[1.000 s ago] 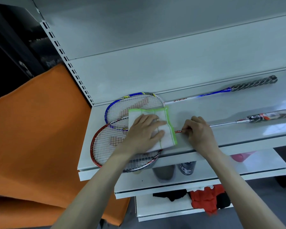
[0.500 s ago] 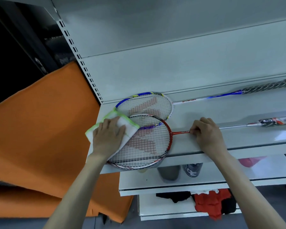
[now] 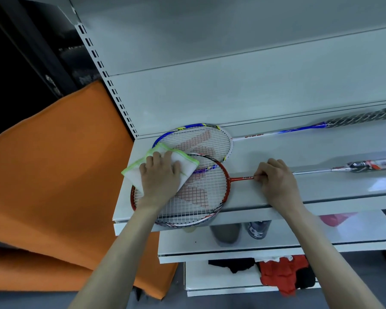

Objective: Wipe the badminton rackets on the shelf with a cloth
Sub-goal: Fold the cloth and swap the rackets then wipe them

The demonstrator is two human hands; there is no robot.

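Two badminton rackets lie on the white shelf (image 3: 276, 152). The red racket (image 3: 198, 197) is nearest, its head overhanging the shelf's front edge and overlapping the blue racket (image 3: 201, 139) behind it. My left hand (image 3: 161, 177) presses a white cloth with green edging (image 3: 135, 175) flat on the upper left part of the red racket's head. My right hand (image 3: 276, 181) pinches the red racket's thin shaft just right of the head. The racket's wrapped handle (image 3: 370, 165) reaches the right edge.
An orange fabric panel (image 3: 60, 175) hangs left of the shelf, beside a perforated upright (image 3: 112, 90). Lower shelves hold dark cups (image 3: 257, 229) and red and black clothing (image 3: 281, 273). The blue racket's grey handle (image 3: 361, 117) lies along the back wall.
My left hand swept the cloth from the right side of the red racket's head to its left rim, then slightly back inward. My right hand kept its grip on the shaft.
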